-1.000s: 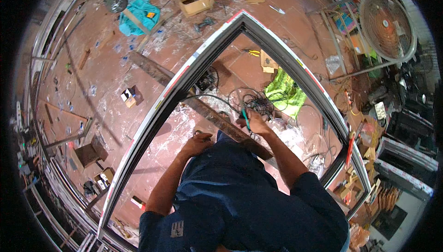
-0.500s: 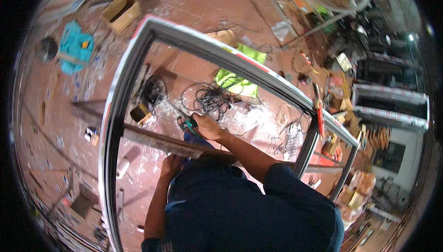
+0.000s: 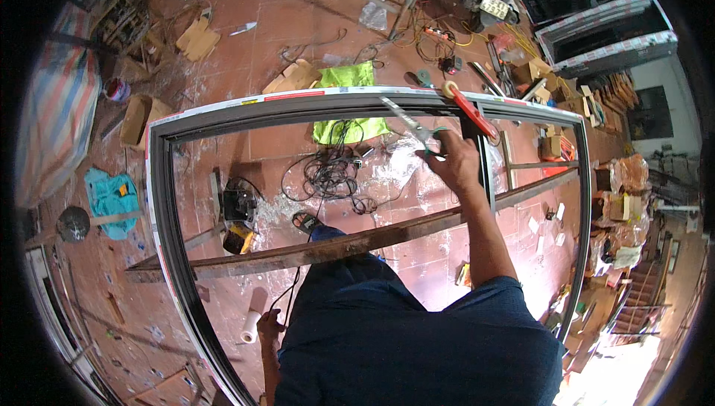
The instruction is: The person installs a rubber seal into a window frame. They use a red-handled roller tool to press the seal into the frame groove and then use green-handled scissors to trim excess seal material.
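Observation:
My right hand (image 3: 457,162) is closed on a pair of scissors (image 3: 406,119) with green and dark handles. Its blades point up and left, reaching over the far bar of a large dark window frame (image 3: 298,107) with white and red film on its outer edge. Beside that hand, a red-handled tool (image 3: 477,116) with a small pale wheel lies across the frame where the crossbar joins. Down at my left side, my left hand (image 3: 269,327) has its fingers curled on a thin black cord (image 3: 292,294), which runs up beside my leg.
A worn support beam (image 3: 387,241) passes beneath the frame in front of my legs. Tangled black cable (image 3: 331,171) and a lime-green cloth (image 3: 346,78) lie on the floor. Left are a turquoise bag (image 3: 112,201) and a cardboard box (image 3: 141,119); wrapped frames (image 3: 607,37) stand far right.
My right hand has carried the scissors up and right, from near my lap to the frame's far bar. My left hand has dropped lower at my side. The whole view has turned.

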The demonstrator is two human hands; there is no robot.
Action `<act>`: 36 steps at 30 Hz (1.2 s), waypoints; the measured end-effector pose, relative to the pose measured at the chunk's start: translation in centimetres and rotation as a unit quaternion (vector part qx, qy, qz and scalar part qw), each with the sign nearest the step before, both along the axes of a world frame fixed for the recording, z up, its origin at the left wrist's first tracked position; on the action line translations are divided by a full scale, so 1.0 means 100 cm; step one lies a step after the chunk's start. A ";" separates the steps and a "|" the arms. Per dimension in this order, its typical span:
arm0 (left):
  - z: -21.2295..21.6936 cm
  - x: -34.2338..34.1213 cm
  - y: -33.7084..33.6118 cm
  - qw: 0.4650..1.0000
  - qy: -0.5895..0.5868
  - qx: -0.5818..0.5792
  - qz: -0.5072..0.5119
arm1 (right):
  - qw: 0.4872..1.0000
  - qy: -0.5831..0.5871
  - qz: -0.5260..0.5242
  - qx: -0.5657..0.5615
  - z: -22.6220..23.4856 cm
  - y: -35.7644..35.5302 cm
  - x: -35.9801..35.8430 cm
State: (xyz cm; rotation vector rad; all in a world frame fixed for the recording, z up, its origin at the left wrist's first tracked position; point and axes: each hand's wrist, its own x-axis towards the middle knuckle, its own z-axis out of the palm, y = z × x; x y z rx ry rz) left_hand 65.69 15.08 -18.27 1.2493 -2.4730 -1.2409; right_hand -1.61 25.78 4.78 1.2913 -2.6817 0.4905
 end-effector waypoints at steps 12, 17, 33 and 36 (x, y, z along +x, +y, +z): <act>0.004 -0.014 0.020 0.887 -0.040 0.367 0.277 | 0.904 -0.026 -0.406 -0.129 0.017 0.164 0.007; -0.109 0.081 0.060 0.993 -0.044 -0.021 -0.104 | 0.858 -0.043 -0.502 -0.104 0.002 0.234 0.011; 0.016 0.011 -0.012 0.978 -0.129 0.143 0.080 | 0.834 -0.108 -0.507 -0.188 -0.027 0.259 0.059; -0.018 0.037 -0.006 0.993 -0.112 0.026 -0.019 | 0.848 -0.075 -0.479 -0.216 -0.026 0.233 0.046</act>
